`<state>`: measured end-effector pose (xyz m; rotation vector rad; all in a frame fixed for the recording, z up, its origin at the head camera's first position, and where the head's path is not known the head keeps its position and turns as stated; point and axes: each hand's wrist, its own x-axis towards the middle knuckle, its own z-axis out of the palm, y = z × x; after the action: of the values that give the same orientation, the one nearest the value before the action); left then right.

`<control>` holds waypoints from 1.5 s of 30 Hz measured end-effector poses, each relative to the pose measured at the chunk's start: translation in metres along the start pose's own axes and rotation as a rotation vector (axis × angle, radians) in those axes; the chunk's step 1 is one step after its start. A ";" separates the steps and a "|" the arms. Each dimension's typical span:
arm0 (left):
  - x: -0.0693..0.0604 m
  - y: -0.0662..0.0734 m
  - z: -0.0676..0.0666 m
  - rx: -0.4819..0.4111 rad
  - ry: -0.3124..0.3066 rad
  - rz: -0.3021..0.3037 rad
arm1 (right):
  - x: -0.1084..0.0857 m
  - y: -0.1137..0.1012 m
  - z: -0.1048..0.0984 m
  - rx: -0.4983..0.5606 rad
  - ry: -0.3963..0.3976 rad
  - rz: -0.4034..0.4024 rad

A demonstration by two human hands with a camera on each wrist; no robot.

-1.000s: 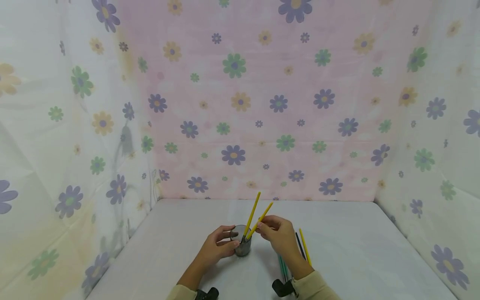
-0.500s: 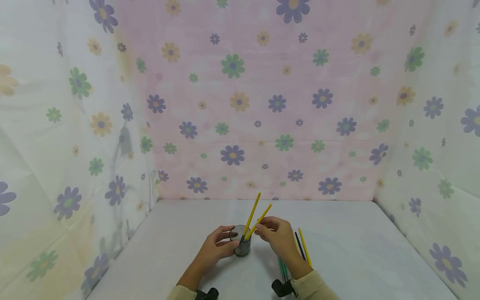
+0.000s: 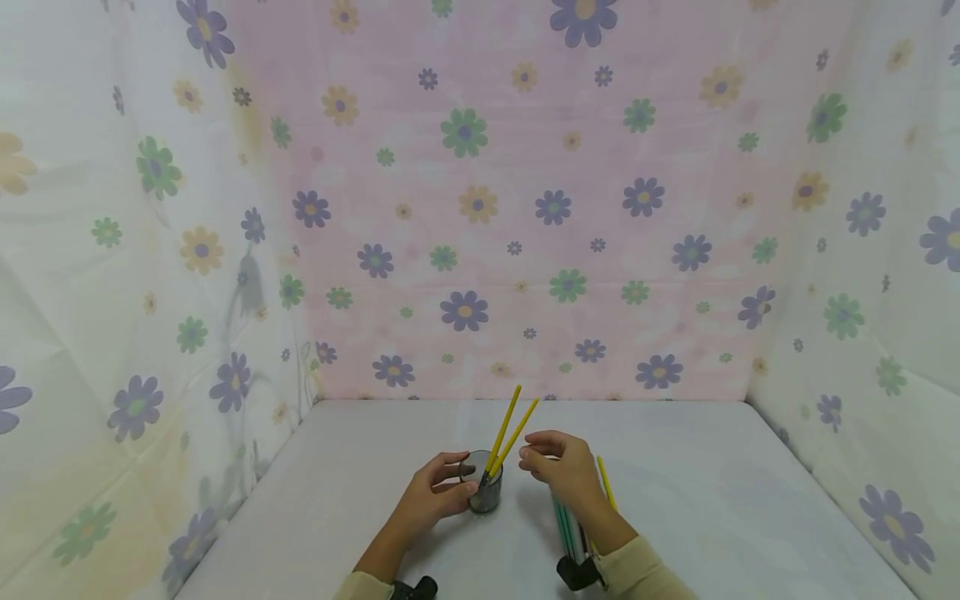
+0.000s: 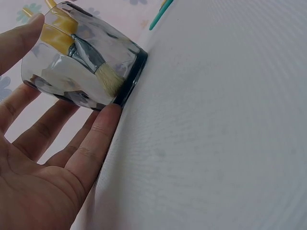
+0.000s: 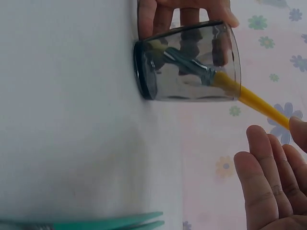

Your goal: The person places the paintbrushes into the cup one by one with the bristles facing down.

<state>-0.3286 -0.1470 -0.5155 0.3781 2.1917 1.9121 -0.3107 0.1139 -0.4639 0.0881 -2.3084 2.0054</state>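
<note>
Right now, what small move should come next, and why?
Probably bring the right hand back to the green sticks lying on the table and pinch one. The right hand appears to hold nothing, two yellow-handled brushes already lean in the glass, and the left hand grips that glass.

Left sleeve [image 3: 365, 586] and right sleeve [image 3: 647, 572]: plain pale beige, cuffs end behind the wrist. Left hand [image 3: 435, 493] and right hand [image 3: 564, 472] bare. Wrist hardware: left camera unit [image 3: 417, 588] black, stubby, rounded end, partly out of frame; right camera unit [image 3: 577, 573] black too, similar chunky shape.
</note>
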 end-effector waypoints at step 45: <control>-0.001 -0.001 -0.001 -0.005 -0.002 -0.001 | -0.002 0.026 -0.122 -0.311 0.066 0.232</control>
<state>-0.3282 -0.1482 -0.5160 0.3771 2.1849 1.9156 -0.3078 0.2380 -0.4726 -0.2726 -2.6568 1.6763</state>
